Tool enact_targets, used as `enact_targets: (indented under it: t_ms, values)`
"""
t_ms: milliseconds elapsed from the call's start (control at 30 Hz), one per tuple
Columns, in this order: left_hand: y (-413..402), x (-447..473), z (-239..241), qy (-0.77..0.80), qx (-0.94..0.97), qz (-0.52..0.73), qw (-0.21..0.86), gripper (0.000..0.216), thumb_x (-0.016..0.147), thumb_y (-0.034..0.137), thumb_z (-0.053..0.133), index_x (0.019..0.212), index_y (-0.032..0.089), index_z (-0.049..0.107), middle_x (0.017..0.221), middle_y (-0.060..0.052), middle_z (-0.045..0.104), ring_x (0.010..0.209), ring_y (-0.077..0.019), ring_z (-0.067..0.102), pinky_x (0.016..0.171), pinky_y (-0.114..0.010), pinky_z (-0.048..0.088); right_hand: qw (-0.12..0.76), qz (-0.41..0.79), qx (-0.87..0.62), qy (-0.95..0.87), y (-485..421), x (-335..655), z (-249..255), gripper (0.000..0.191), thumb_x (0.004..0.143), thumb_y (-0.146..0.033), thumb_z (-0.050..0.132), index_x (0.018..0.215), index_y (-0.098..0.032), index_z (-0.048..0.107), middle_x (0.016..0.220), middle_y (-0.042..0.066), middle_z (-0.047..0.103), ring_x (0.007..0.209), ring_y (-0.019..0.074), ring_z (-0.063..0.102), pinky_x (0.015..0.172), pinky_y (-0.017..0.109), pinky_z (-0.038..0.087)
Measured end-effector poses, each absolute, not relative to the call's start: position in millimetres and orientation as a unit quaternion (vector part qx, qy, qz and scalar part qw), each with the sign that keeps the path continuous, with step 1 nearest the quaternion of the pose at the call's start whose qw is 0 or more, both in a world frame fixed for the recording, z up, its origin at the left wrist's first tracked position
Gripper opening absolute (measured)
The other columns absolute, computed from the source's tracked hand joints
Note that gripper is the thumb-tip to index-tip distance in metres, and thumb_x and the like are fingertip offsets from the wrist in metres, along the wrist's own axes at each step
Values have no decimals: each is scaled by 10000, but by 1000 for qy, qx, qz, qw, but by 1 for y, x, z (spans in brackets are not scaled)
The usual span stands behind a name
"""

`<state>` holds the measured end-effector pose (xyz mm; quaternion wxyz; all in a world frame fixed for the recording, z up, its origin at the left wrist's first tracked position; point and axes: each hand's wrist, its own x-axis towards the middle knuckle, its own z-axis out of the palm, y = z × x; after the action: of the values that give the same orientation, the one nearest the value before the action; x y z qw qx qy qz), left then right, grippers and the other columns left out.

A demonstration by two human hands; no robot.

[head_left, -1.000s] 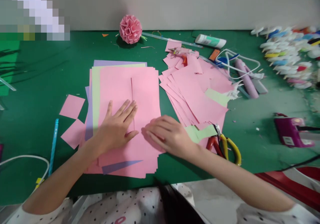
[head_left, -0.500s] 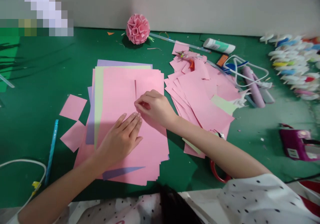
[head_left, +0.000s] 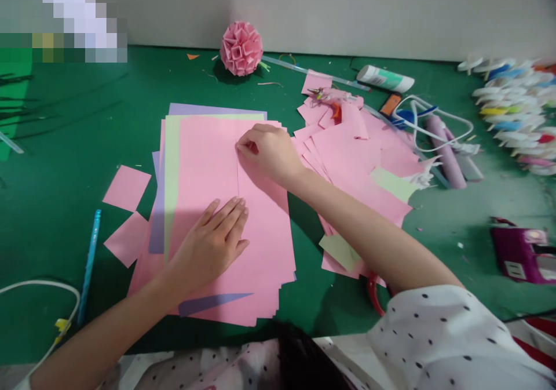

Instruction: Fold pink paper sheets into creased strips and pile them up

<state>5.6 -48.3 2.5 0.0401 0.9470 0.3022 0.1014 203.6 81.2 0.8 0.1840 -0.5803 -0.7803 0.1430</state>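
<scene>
A stack of paper sheets lies on the green table, its top pink sheet [head_left: 208,158] folded along a vertical crease down the middle. My left hand [head_left: 212,245] lies flat on the sheet just left of the crease, fingers stretched out and together. My right hand [head_left: 267,152] rests higher up on the crease near the sheet's far edge, fingers curled and pressed down on the fold. Light green and purple sheets [head_left: 170,164] stick out from under the pink one on the left.
A heap of pink paper squares [head_left: 360,158] lies to the right, red-handled scissors [head_left: 374,294] partly under my right arm. Two pink squares [head_left: 127,187] and a blue pen [head_left: 89,262] lie left. A pink paper ball [head_left: 241,48], glue stick [head_left: 384,79] and purple device [head_left: 521,251] lie beyond.
My right hand has slid up the crease from the sheet's near part to its far edge. My left hand has stayed flat on the paper.
</scene>
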Motion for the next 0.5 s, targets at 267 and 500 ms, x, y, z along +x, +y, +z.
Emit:
enact_targets:
  t_ms: [267, 500]
  values:
    - [-47, 5, 0, 298, 948, 111, 9, 472, 1041, 303, 507, 1407, 9, 553, 1479, -207, 583, 1393, -310, 561, 1187, -493, 437, 162, 134, -583, -785, 99, 200, 7, 196, 862, -98, 540, 784, -138, 714, 837, 97, 689, 779, 212, 606, 729, 340, 431]
    - [-43, 6, 2, 303, 946, 108, 30, 454, 1042, 310, 488, 1379, 23, 591, 1458, -204, 601, 1368, -307, 588, 1162, -519, 461, 203, 119, -592, -771, 105, 199, -5, 225, 925, -133, 510, 936, -141, 735, 934, 106, 668, 802, 209, 599, 760, 344, 455]
